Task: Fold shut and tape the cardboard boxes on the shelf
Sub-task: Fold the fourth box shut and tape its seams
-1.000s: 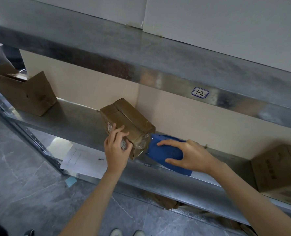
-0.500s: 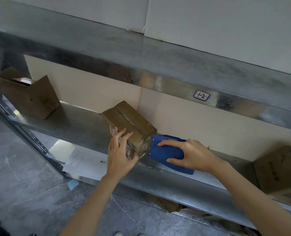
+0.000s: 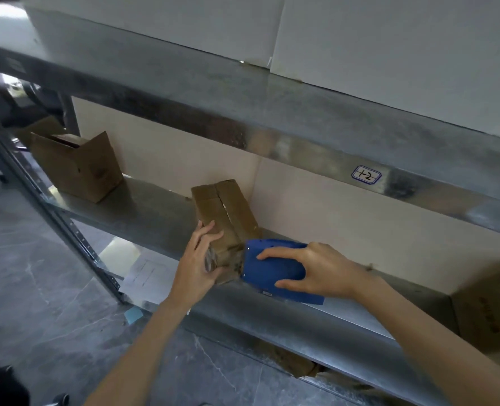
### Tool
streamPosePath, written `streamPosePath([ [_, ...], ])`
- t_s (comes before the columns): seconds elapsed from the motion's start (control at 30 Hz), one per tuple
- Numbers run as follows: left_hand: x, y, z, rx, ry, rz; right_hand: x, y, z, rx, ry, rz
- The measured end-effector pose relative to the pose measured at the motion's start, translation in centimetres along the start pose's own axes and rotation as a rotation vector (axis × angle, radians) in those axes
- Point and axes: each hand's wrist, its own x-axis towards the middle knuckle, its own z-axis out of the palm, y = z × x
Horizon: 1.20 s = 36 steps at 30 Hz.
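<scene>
A small brown cardboard box (image 3: 219,212) with its flaps folded shut lies on the metal shelf (image 3: 143,212), mid-frame. My left hand (image 3: 197,262) grips its near left corner, fingers on top and thumb under the front. My right hand (image 3: 316,269) grips a blue tape dispenser (image 3: 269,269), whose front end presses against the near end of the box. Clear tape shows on that near end. An open cardboard box (image 3: 79,168) stands at the shelf's left end. Part of another closed box (image 3: 488,312) shows at the right edge.
An upper metal shelf (image 3: 272,118) with a "1-2" label (image 3: 365,176) overhangs the work. A perforated upright post (image 3: 76,238) stands at the left. Papers (image 3: 146,273) and cardboard scraps (image 3: 286,358) lie on the level below. Grey marble floor lies beneath.
The view has shifted right and down. My left hand has turned the box so its long side points away from me. The dispenser stays against the box's near end.
</scene>
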Motion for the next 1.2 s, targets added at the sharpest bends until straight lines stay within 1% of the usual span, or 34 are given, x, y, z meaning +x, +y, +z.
streamPosePath([
  [0.17, 0.4, -2.0, -2.8, -0.03, -0.047, -0.021, 3.1, -1.7, 0.6, -0.042, -0.003, -0.107],
  [0.3, 0.1, -1.9, -2.5, -0.11, -0.007, -0.065, 4.0, -1.2, 0.6, -0.06, 0.002, -0.11],
  [0.5, 0.2, -2.3, -2.3, -0.144, 0.006, -0.051, 3.7, 0.6, 0.8, 0.022, -0.015, -0.134],
  [0.6, 0.3, -2.2, -2.2, -0.155, 0.005, -0.053, 3.5, 1.7, 0.4, 0.018, -0.038, -0.139],
  [0.77, 0.3, -2.5, -2.2, -0.163, -0.008, -0.036, 1.9, 4.1, -0.6, 0.041, -0.025, -0.086],
  [0.87, 0.3, -2.7, -2.1, -0.173, -0.018, -0.049, 0.3, 5.9, -1.3, 0.056, -0.014, 0.003],
  [0.97, 0.3, -2.8, -2.0, -0.171, -0.02, -0.063, -0.8, 7.3, -1.7, 0.032, -0.042, 0.063],
  [1.2, 0.3, -3.1, -2.0, -0.18, -0.026, -0.065, 0.2, 6.5, -0.5, 0.014, -0.035, 0.1],
])
